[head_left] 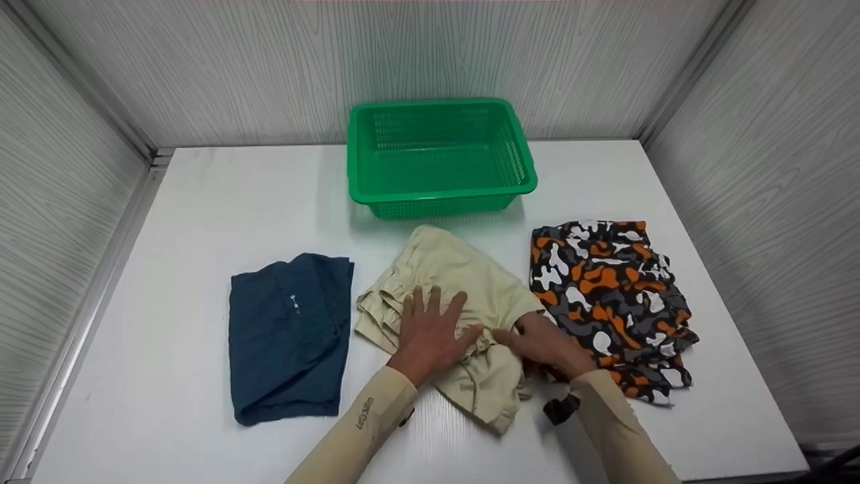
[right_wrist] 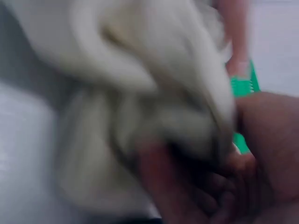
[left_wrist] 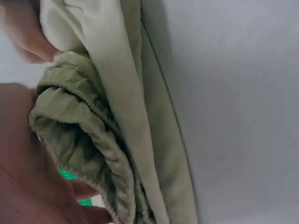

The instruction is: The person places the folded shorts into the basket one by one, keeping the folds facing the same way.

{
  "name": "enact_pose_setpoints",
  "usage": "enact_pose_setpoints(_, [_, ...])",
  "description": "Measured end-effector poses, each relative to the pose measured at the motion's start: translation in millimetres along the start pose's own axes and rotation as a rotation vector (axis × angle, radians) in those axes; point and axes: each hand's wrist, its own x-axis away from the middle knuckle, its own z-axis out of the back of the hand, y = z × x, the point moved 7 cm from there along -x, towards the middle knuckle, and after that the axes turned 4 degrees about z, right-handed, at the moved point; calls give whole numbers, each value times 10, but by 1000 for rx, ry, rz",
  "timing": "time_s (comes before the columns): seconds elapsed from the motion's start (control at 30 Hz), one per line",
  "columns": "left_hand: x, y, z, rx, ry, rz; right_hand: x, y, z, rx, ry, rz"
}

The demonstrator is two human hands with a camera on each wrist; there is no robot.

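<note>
Beige shorts (head_left: 463,269) with a gathered elastic edge lie partly folded and bunched in the middle of the table. My left hand (head_left: 432,336) rests flat on them, fingers spread, the thumb reaching toward the other hand. My right hand (head_left: 547,343) grips the shorts' right side, with some fingers under the cloth. Seen from the left wrist, the gathered elastic edge (left_wrist: 88,126) stands in open loops beside the left hand (left_wrist: 28,163). In the right wrist view, motion blurs the cloth (right_wrist: 140,84) near the right hand's curled fingers (right_wrist: 163,182).
A green plastic basket (head_left: 443,197) stands behind the shorts, with nothing visible inside. Folded dark blue shorts (head_left: 289,343) lie to the left. Orange, black and white camouflage shorts (head_left: 605,289) lie to the right, close to the right hand. Panel walls (head_left: 255,67) enclose the white table (head_left: 181,222).
</note>
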Motion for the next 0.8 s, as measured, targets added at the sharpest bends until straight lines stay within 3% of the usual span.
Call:
enact_pose_setpoints(0.1, [-20, -21, -50, -57, -43, -38, 14, 28, 172, 1, 21, 13])
enact_pose_setpoints(0.3, [-49, -81, -83, -111, -92, -153, -128, 52, 570, 52, 284, -3])
enact_pose_setpoints(0.4, [-43, -80, -42, -134, -120, -223, -288, -24, 625, 88, 332, 10])
enact_pose_setpoints(0.5, [-17, -63, -15, -139, -155, -283, -452, -81, 577, 58, 273, 5])
enact_pose_setpoints(0.6, [30, -60, -28, -146, -182, -315, -557, -58, 463, -78, 160, -57])
enact_pose_setpoints(0.8, [82, -102, 61, -160, -115, -375, -654, 49, 327, -414, 35, -202])
